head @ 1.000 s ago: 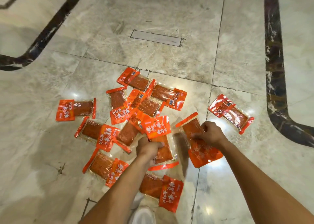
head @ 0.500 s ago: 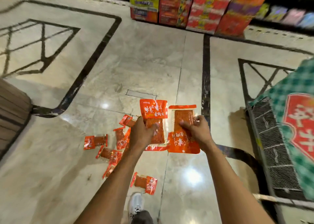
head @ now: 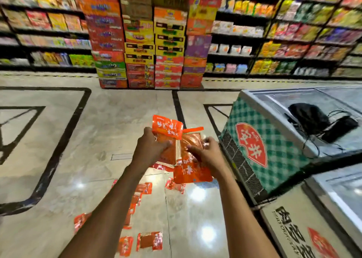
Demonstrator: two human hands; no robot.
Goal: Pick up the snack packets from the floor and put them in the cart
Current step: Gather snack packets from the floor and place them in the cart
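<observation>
Supermarket shelving (head: 293, 32) packed with bright, blurred packages fills the far wall, and a tall stack of coloured cartons (head: 148, 42) stands on the floor in front of it, at the middle. Pale polished marble floor (head: 78, 150) with dark inlaid lines stretches toward the camera. On the right stands a chest freezer (head: 270, 144) with a green checked side and a red fan-shaped label; a black bundle with cords (head: 317, 120) lies on its glass lid. A second freezer (head: 305, 228) with dark lettering sits nearer, at the right edge. Both bare arms reach forward at the centre of the view. The left hand (head: 151, 148) is clamped on an orange snack packet (head: 166, 128), fingers wrapped over its lower part, so the printed end stands up above the hand. The right hand (head: 207, 156) grips a second packet (head: 193, 171) just beside the first, fingers closed across its clear middle, the orange printed end hanging below the hand. The two held packets overlap or touch between the hands. More snack packets (head: 149, 241) lie scattered on the floor below and to the left of the arms, partly hidden by the left forearm. No cart is in view.
</observation>
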